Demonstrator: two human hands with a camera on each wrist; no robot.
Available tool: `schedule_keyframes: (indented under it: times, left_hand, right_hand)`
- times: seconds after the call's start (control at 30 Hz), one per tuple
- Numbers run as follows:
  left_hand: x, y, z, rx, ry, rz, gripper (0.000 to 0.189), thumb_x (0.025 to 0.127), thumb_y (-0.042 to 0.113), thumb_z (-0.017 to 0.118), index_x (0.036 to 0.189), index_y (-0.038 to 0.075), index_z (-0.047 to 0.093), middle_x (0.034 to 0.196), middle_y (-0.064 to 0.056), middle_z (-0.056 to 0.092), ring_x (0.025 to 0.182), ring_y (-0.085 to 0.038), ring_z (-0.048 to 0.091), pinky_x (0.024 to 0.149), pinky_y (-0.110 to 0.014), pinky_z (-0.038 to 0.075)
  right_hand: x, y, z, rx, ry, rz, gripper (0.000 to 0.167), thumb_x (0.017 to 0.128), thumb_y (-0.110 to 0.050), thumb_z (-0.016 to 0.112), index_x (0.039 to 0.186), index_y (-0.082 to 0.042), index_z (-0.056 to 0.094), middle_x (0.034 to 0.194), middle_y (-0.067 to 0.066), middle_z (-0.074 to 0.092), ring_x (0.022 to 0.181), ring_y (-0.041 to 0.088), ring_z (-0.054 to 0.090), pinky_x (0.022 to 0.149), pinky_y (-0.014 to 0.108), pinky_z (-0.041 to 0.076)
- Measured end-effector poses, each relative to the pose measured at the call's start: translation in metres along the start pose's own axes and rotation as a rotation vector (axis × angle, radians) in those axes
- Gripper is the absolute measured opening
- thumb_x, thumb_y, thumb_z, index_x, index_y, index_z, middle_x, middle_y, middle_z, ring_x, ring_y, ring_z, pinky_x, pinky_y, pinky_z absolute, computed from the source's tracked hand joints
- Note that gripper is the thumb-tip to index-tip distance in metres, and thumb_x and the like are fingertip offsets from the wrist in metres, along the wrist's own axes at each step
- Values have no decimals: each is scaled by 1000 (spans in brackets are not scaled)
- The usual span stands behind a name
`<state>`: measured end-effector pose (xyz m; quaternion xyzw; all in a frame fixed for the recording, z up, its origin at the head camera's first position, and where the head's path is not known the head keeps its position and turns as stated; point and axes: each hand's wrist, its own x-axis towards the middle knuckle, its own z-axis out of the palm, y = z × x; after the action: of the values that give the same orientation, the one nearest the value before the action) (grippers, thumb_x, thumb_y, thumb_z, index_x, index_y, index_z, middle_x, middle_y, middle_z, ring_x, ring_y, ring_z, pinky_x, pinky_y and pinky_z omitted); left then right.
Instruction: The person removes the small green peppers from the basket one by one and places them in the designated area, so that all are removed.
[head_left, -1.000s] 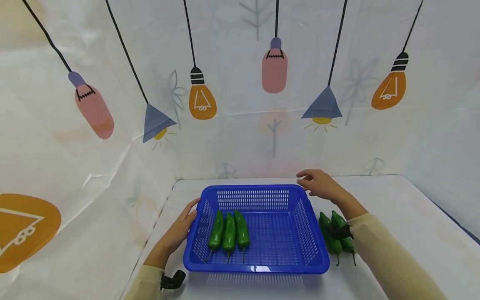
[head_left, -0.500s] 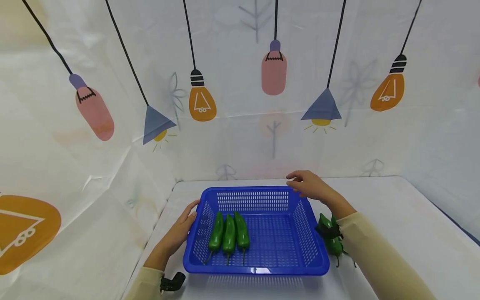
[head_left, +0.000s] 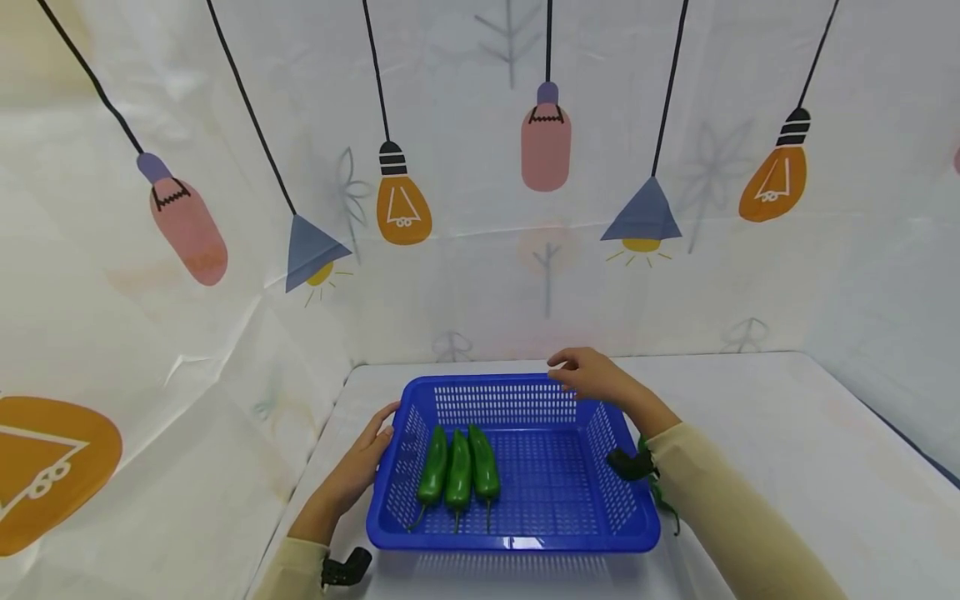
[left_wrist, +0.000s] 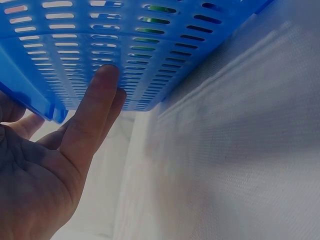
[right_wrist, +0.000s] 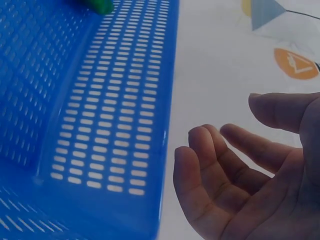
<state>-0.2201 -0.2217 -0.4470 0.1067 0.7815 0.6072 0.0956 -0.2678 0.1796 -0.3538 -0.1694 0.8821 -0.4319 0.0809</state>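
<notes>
A blue plastic basket (head_left: 517, 542) with slotted walls stands on the table. Three long green peppers (head_left: 459, 471) lie side by side in its left half, stems toward me. My left hand (head_left: 352, 471) holds the basket's left side; in the left wrist view, its long fingers lie against the outer wall below the rim. Above the back right rim, my right hand (head_left: 596, 377) hovers with loosely bent fingers and nothing between them. In the right wrist view it is apart from the basket wall. Another green pepper (head_left: 666, 502) shows right of the basket, mostly hidden by my right forearm.
The white table (head_left: 787, 450) extends to the right of the basket. A white cloth backdrop (head_left: 480, 292) with printed lamps rises behind and to the left. A dark wrist-worn device (head_left: 632, 463) overlaps the basket's right rim in the head view.
My right hand has moved left, from beyond the back right corner to over the back rim. Its forearm now covers more of the peppers on the table. The left hand has stayed put.
</notes>
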Motion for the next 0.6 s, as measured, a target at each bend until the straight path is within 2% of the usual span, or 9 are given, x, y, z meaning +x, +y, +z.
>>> schedule_keyframes:
  times: [0.17,0.4,0.6]
  left_hand:
    - [0,0,0,-5,-1,3,49,113,31,32,160,23,23,146,-27,45,116,-38,59,88,-55,52]
    - [0,0,-1,1,-15,9,49,113,32,30,161,22,21,148,-29,43,119,-39,57,90,-56,51]
    - [-1,1,-1,2,-17,6,49,113,32,30,161,23,21,148,-29,43,118,-38,57,90,-55,51]
  right_hand:
    - [3,-4,7,-7,-7,-14,38,103,-15,58,133,9,57,114,28,65,91,38,65,73,45,57]
    - [8,-2,15,-22,-23,-24,39,103,-15,58,132,11,57,115,27,66,95,39,67,72,42,58]
    - [15,4,25,-37,-57,1,40,103,-17,60,133,9,58,110,24,66,92,38,66,70,39,57]
